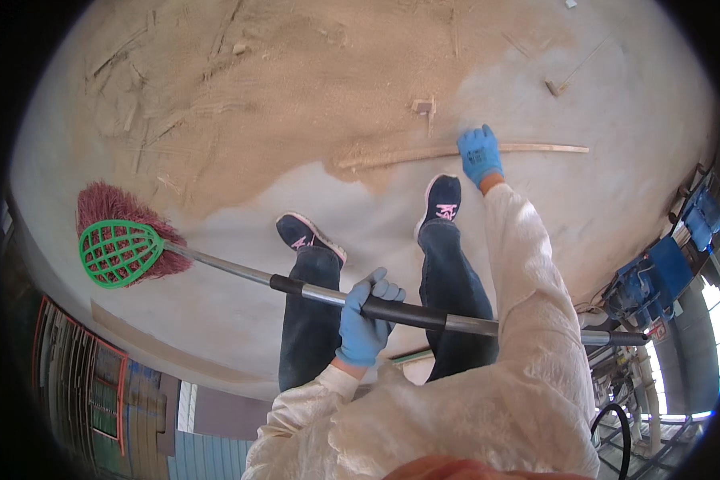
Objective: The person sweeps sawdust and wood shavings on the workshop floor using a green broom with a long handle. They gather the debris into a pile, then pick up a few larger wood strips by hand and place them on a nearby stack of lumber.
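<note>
My left hand [363, 318], in a blue glove, is wrapped round the metal and black handle of a broom [400, 313]. The handle runs across in front of my legs. At its left end are dark red bristles [108, 204] in a green lattice holder [120, 254]. My right arm reaches forward to the floor, where my right hand [479, 154], gloved in blue too, is closed over a long thin wooden strip [540, 148]. The strip's left part lies on sawdust, its right part over bare grey floor. My fingertips there are partly hidden.
Sawdust [296, 104] with wood scraps covers much of the floor ahead. A small wood block [424, 106] and another scrap [554, 87] lie beyond the strip. Blue equipment [652, 276] stands at the right. Racked boards [72, 368] are at the lower left. My shoes [442, 198] stand on grey floor.
</note>
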`<state>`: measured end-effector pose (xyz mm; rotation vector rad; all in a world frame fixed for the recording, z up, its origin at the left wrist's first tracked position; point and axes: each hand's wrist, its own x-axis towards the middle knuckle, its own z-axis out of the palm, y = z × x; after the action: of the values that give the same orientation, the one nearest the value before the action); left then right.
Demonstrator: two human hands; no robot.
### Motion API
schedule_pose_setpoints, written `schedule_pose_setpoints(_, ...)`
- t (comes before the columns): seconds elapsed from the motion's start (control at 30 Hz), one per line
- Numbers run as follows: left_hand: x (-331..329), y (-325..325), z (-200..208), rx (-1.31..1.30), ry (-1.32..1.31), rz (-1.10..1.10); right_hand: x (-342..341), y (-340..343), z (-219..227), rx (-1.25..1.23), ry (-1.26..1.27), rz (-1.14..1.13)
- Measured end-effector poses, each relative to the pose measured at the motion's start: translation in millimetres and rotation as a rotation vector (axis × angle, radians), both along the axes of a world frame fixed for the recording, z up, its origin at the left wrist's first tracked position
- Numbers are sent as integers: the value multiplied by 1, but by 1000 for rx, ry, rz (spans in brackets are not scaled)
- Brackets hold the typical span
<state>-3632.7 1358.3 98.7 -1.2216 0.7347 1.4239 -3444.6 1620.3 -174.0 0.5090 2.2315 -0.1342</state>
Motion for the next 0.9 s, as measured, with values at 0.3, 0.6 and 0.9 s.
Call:
schedule_pose_setpoints(0.3, 9, 11, -6, -51, -16, -14, -84, 11, -19, -83, 547, -211)
schedule_pose_setpoints(0.6, 13, 26, -9, -95, 36, -70, -99, 34, 37, 20, 622, -461)
schedule_pose_setpoints(0.9, 13, 37, -7, -194, 63, -211, 21, 196, 65, 385, 356, -829)
